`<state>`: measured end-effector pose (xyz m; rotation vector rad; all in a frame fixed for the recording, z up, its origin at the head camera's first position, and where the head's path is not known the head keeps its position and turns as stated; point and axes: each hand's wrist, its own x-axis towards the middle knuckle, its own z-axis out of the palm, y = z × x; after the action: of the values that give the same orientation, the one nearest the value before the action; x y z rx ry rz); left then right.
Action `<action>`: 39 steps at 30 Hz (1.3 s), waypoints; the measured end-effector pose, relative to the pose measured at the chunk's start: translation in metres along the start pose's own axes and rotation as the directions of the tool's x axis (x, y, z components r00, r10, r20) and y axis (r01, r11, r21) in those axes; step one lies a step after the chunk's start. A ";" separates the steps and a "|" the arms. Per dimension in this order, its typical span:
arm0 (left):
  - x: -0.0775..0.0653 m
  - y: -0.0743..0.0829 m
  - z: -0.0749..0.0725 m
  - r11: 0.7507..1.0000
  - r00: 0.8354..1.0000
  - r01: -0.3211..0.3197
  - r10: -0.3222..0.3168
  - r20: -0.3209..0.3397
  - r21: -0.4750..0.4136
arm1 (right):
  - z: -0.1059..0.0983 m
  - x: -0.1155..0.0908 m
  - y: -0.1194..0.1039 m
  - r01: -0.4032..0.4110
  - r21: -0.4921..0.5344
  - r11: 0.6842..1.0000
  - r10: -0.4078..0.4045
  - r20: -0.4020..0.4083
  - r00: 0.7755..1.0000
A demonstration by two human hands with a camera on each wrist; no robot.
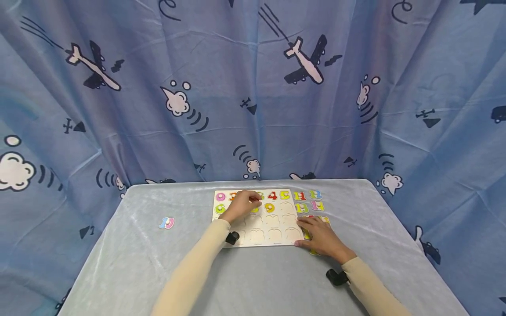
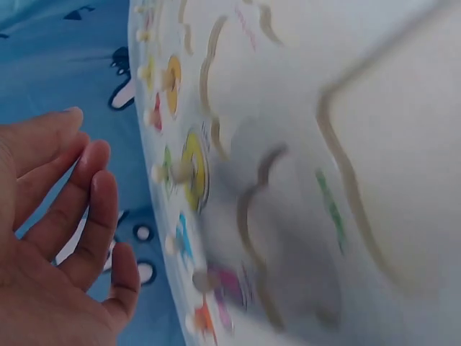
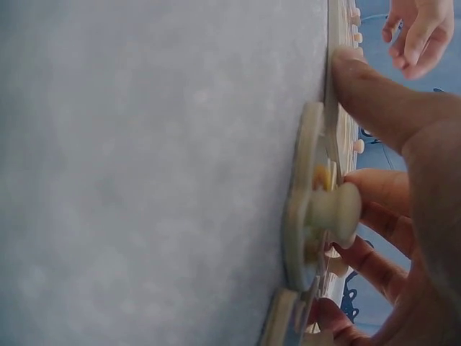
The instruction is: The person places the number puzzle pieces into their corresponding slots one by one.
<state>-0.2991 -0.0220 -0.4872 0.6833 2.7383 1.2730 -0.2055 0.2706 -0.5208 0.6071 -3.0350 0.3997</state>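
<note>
A pale wooden number puzzle board (image 1: 265, 222) lies flat on the table, with knobbed number pieces in its upper rows. My left hand (image 1: 242, 206) hovers over those rows, fingers bent loosely; nothing sits between the fingers (image 2: 104, 198) in the left wrist view. At the board's right edge rests my right hand (image 1: 322, 237). Its thumb (image 3: 364, 90) touches the board edge, and the other fingers spread over loose number pieces, partly hiding them. An orange 9 (image 1: 269, 207) and a red 4 (image 1: 272, 195) sit in the board. A knobbed piece (image 3: 297, 216) lies near the right fingers.
Right of the board lie loose pieces, among them a red 11 (image 1: 300, 196), a blue 12 (image 1: 315, 194), a 13 (image 1: 301, 208) and a pink 14 (image 1: 317, 205). A blue-and-pink 10 (image 1: 167, 223) lies apart on the left. A blue patterned curtain (image 1: 221, 109) hangs behind the table (image 1: 130, 263).
</note>
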 end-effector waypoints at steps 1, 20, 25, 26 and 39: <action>-0.003 -0.002 -0.004 1.000 1.000 -0.005 0.005 -0.007 -0.004 | 0.001 0.000 0.000 -0.001 0.001 1.000 0.001 0.001 1.000; -0.065 -0.047 -0.062 0.992 0.980 0.126 -0.125 -0.152 -0.006 | 0.003 -0.001 0.005 0.032 -0.011 0.999 -0.033 -0.010 0.999; -0.079 -0.056 -0.075 0.988 0.971 0.155 -0.153 -0.182 -0.002 | 0.001 -0.001 0.004 0.030 -0.003 1.000 -0.030 -0.006 1.000; -0.082 -0.058 -0.079 0.988 0.970 0.156 -0.153 -0.188 0.002 | 0.001 -0.001 0.004 0.031 -0.001 1.000 -0.031 -0.006 0.999; -0.132 -0.095 -0.122 0.981 0.943 0.184 -0.156 -0.293 0.070 | -0.001 0.001 0.001 0.049 -0.016 0.999 -0.050 -0.029 0.998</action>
<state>-0.2424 -0.2176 -0.4955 0.2739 3.0249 1.2993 -0.2069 0.2714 -0.5203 0.6678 -2.9861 0.3802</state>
